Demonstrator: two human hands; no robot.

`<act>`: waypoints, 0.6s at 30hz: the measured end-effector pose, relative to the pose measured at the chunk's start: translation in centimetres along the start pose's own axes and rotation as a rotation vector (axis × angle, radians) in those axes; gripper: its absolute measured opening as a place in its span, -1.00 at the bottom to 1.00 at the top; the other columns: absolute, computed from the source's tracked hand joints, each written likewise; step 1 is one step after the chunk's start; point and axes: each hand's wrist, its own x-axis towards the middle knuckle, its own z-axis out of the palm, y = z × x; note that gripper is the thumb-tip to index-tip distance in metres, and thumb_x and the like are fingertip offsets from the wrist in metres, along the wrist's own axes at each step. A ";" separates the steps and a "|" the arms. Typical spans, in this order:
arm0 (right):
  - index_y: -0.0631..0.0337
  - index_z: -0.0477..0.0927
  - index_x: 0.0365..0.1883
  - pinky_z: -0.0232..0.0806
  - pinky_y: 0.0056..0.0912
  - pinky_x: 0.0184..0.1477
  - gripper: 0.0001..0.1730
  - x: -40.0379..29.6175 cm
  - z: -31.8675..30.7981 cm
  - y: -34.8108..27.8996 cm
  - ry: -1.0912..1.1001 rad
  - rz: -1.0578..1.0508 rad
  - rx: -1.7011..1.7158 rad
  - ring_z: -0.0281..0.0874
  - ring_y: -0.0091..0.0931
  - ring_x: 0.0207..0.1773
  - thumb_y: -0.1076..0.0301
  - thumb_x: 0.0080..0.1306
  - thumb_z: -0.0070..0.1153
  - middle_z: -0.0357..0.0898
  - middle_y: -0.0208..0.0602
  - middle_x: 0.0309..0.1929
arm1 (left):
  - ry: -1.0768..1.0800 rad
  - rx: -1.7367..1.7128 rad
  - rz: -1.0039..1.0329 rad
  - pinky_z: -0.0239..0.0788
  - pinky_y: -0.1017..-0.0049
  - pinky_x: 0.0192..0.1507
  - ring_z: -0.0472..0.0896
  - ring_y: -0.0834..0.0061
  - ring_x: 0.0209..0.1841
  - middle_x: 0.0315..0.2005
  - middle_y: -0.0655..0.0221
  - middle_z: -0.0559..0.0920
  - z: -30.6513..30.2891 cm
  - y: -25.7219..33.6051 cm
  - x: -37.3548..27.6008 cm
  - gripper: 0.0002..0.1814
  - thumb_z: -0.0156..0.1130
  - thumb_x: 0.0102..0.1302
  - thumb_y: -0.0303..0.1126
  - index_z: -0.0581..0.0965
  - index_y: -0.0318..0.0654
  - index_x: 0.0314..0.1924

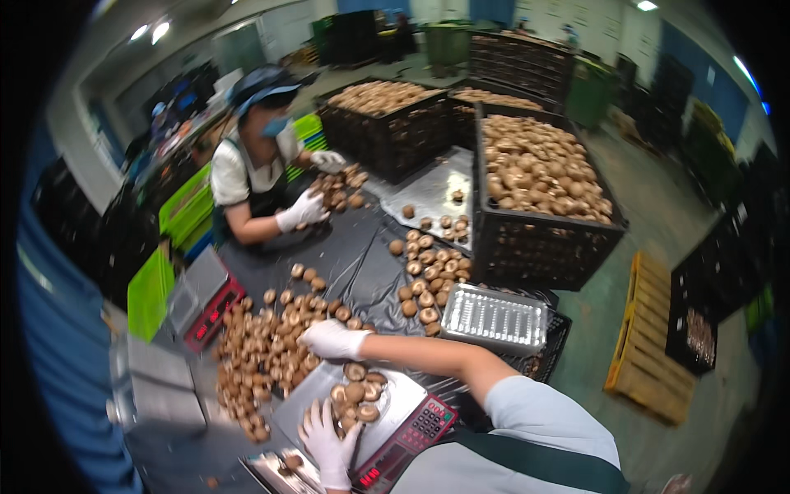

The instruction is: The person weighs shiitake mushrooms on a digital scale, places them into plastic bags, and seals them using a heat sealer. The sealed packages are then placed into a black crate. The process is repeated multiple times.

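Observation:
Several brown mushrooms point(355, 393) sit in what looks like a clear tray on the metal plate of a red digital scale point(395, 389). My left hand point(327, 437), in a white glove, rests against the near left side of these mushrooms, its fingers spread. Beyond the scale, my gloved right hand point(333, 339) reaches to the edge of a large loose mushroom pile point(265, 346); its fingertips are partly hidden, so I cannot tell whether it holds one. A stack of clear plastic trays point(495, 318) lies to the right of my right forearm.
Across the table a co-worker point(262, 154) in white gloves handles mushrooms. A second scale point(207, 302) stands at the left, beside stacked trays point(160, 386). Large black crates of mushrooms point(549, 247) border the table's far right side. A wooden pallet point(654, 339) lies on the floor.

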 end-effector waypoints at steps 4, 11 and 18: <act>0.17 0.71 -0.35 0.50 -0.12 -0.26 -0.82 3.5 4.3 4.9 -0.122 -0.020 -0.332 0.66 -0.19 -0.29 0.38 0.12 0.11 0.68 -0.10 -0.32 | -0.024 0.032 0.066 -0.07 -0.07 0.33 0.25 0.07 0.32 0.26 0.21 0.37 1.1 0.3 1.0 -0.10 0.35 -0.03 0.20 0.38 -0.14 0.25; 0.22 0.65 -0.37 0.45 -0.12 -0.31 -0.78 3.4 3.6 2.5 -0.142 -0.024 -0.110 0.63 -0.17 -0.35 0.26 0.09 0.24 0.65 -0.13 -0.43 | -0.038 0.031 -0.009 -0.10 -0.06 0.35 0.22 0.11 0.35 0.25 0.26 0.37 0.7 -0.3 -0.2 -0.15 0.35 -0.01 0.14 0.38 -0.09 0.25; 0.27 0.56 -0.32 0.40 -0.48 -0.25 -0.74 -8.2 -7.4 -1.2 -0.027 0.339 0.935 0.53 -0.59 -0.33 0.22 0.25 0.17 0.57 -0.39 -0.39 | -0.007 0.034 0.013 -0.08 -0.09 0.33 0.23 0.11 0.34 0.24 0.27 0.38 1.4 -0.5 0.2 -0.19 0.33 0.00 0.10 0.38 -0.09 0.24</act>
